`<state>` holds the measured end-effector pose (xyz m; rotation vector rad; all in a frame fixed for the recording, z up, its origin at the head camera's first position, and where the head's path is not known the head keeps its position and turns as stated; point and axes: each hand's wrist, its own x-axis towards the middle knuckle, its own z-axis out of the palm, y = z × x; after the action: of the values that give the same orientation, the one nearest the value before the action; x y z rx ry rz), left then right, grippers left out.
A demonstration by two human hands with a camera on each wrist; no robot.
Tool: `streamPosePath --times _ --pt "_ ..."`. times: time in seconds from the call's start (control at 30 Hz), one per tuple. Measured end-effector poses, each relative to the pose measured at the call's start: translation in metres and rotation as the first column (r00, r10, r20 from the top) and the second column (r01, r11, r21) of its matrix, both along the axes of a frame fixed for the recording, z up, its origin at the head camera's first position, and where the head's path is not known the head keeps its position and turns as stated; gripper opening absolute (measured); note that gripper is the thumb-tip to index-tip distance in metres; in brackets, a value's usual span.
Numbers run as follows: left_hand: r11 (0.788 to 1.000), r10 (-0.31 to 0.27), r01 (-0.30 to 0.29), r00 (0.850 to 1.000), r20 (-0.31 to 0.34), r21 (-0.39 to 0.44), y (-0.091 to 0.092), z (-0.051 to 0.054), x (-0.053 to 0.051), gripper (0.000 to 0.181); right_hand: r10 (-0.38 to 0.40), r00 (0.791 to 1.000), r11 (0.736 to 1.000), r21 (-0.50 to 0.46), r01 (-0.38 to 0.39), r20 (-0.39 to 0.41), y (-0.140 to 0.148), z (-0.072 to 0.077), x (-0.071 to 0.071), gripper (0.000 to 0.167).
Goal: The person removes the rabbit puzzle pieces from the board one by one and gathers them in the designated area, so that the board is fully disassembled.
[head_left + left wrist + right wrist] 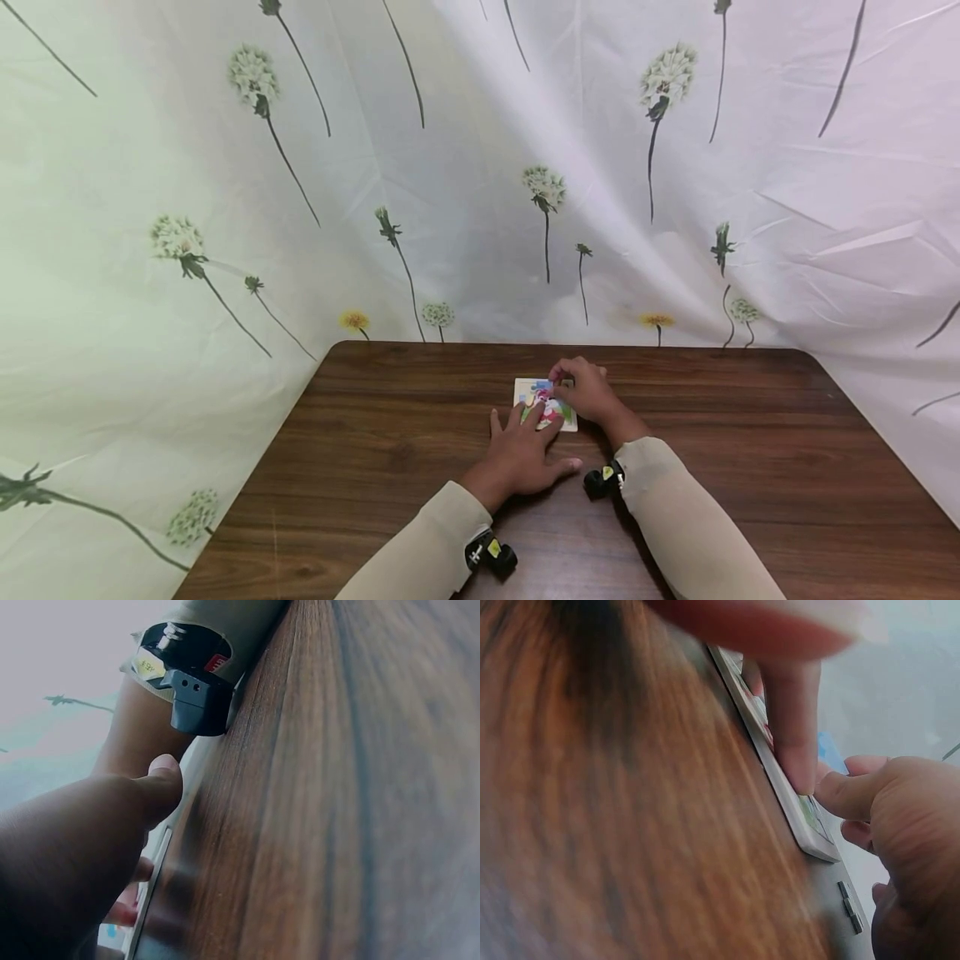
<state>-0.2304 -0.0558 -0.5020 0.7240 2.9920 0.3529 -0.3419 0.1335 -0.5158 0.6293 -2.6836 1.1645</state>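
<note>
A small square jigsaw puzzle (pixel 568 426) with a pale border and a colourful picture lies on the table. My left hand (pixel 519 457) is spread, its fingertips resting on the near part of the puzzle and its thumb held out to the side. At the puzzle's upper right is my right hand (pixel 587 393), fingers bent. In the right wrist view, a light blue puzzle piece (pixel 831 754) stands up between the thumb and fingers of that hand, tilted off the board. Fingers of the left hand press the board beside it.
The dark wooden table (pixel 375 450) reaches back to a pale curtain (pixel 465 208) printed with dandelions. A black wrist camera (pixel 501 560) sits on the left sleeve and another camera (pixel 600 482) on the right. Both forearms extend over the near side of the table.
</note>
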Motion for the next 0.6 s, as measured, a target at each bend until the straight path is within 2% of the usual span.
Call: streamPosePath --times 0.3,0.6 --pt "1.0 0.004 -0.004 1.0 0.01 0.003 0.0004 -0.0003 0.0005 0.08 -0.008 1.0 1.0 -0.008 0.008 0.023 -0.0021 0.0011 0.0034 0.011" --pt "1.0 0.002 -0.002 1.0 0.026 -0.008 0.0003 0.0029 0.0011 0.081 -0.027 0.998 0.999 -0.027 0.028 0.05 -0.0056 -0.0027 -0.0005 0.015"
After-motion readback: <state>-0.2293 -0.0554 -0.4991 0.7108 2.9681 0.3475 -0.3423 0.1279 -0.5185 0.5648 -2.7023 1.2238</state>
